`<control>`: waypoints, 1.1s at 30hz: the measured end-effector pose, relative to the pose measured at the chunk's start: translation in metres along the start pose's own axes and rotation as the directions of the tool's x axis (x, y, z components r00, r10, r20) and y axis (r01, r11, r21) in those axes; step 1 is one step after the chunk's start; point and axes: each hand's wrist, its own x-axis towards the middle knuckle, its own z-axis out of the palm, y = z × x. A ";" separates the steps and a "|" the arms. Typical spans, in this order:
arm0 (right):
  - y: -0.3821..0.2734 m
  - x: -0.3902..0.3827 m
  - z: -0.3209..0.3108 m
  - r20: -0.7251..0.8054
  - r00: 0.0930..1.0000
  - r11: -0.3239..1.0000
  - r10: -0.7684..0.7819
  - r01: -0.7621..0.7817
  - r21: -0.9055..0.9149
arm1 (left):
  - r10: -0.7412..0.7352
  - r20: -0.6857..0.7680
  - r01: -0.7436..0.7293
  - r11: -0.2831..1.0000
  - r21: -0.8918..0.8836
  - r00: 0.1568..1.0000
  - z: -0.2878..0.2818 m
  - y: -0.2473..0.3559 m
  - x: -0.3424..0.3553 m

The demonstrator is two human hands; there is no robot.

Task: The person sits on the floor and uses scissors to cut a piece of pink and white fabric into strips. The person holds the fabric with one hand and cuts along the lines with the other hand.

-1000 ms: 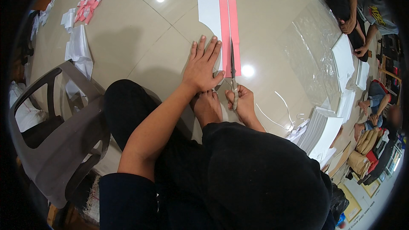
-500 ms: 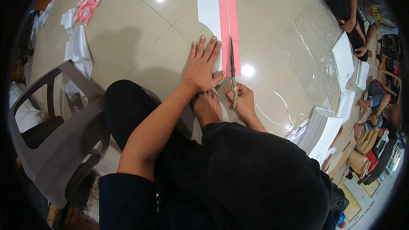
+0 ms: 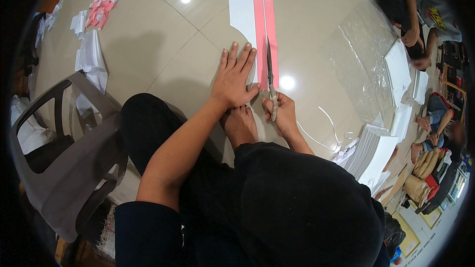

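A long white paper sheet (image 3: 241,15) with a pink band (image 3: 259,24) lies on the tiled floor in front of me. My left hand (image 3: 234,76) presses flat on its near end, fingers spread. My right hand (image 3: 281,111) grips a pair of scissors (image 3: 270,76), whose blades run up along the pink band, splitting it lengthwise. My bare foot (image 3: 241,126) rests just below both hands, beside my black-clad knees.
A grey plastic chair (image 3: 64,153) stands at my left. Stacks of white sheets (image 3: 376,153) and clear plastic film (image 3: 366,64) lie to the right. Pink and white cut pieces (image 3: 106,2) lie at far left. Other people sit at the right edge (image 3: 420,15).
The scissors have crept a little farther up the pink band. My left hand stays pressed on the sheet.
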 end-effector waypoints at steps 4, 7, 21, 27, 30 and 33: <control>-0.001 0.007 0.002 -0.002 1.000 1.000 -0.003 0.003 0.026 | -0.001 0.003 0.001 1.000 0.001 1.000 -0.001 0.001 0.000; -0.003 0.007 0.003 0.001 1.000 1.000 -0.001 0.001 0.021 | 0.000 0.002 0.000 1.000 0.004 1.000 -0.001 0.000 0.000; 0.003 0.009 -0.002 0.010 1.000 0.999 0.000 -0.001 0.033 | -0.018 -0.001 0.018 1.000 0.009 1.000 0.000 0.001 0.000; 0.003 0.007 -0.001 0.002 1.000 0.999 0.009 -0.009 0.043 | -0.007 -0.001 0.007 1.000 0.007 1.000 -0.001 0.001 0.000; -0.006 0.006 0.005 0.010 1.000 0.999 0.007 -0.007 0.035 | -0.012 -0.004 0.013 1.000 0.010 1.000 -0.001 0.000 -0.001; -0.012 0.010 0.008 0.010 1.000 1.000 -0.009 0.009 0.030 | -0.019 -0.007 0.019 1.000 0.008 1.000 0.000 0.001 0.000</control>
